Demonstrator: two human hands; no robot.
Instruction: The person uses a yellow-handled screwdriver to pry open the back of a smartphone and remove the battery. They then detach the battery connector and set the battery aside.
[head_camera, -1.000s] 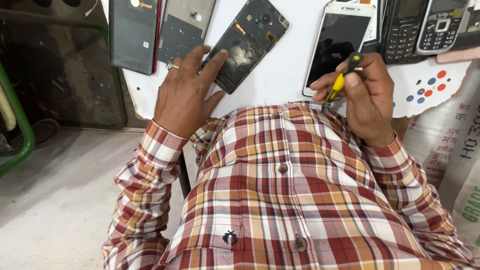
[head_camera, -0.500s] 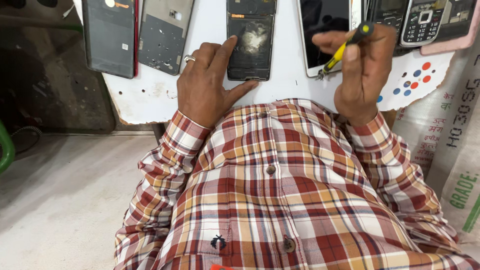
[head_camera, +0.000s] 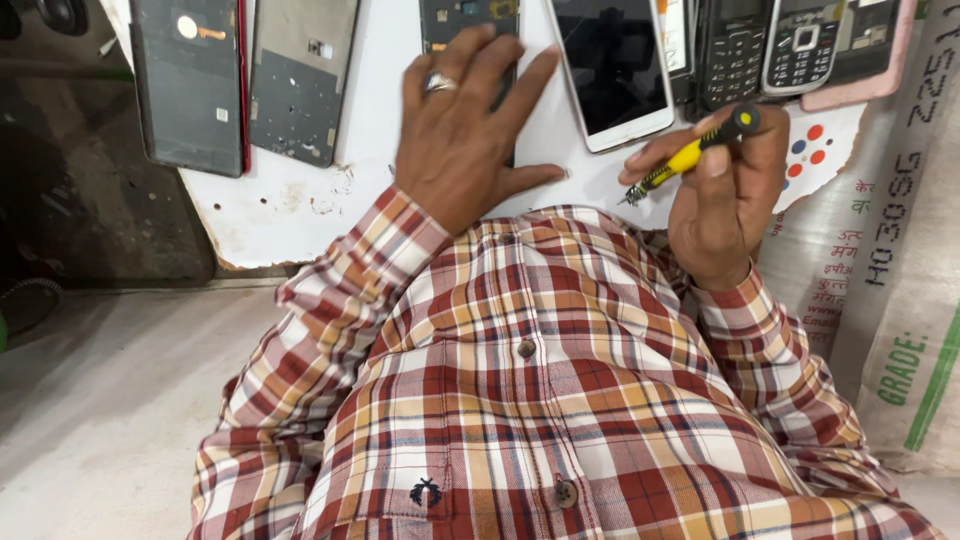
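Observation:
My left hand (head_camera: 470, 125), with a ring on one finger, lies flat on a dark opened phone (head_camera: 470, 20) on the white board (head_camera: 300, 200), fingers spread over it. My right hand (head_camera: 725, 190) grips a small yellow and black screwdriver (head_camera: 690, 155), its tip pointing down to the left, just off the corner of a white smartphone (head_camera: 610, 65) with a dark screen. My plaid shirt fills the lower part of the view.
Two grey phone back panels (head_camera: 190, 85) (head_camera: 300, 75) lie at the left of the board. Two black keypad phones (head_camera: 735, 50) (head_camera: 805, 40) lie at the top right. A printed woven sack (head_camera: 890, 250) stands on the right. The bare concrete floor (head_camera: 110, 400) is on the left.
The view has shifted and come closer. My left hand has spread flatter over the dark phone. My right hand with the screwdriver has dropped lower, off the white smartphone.

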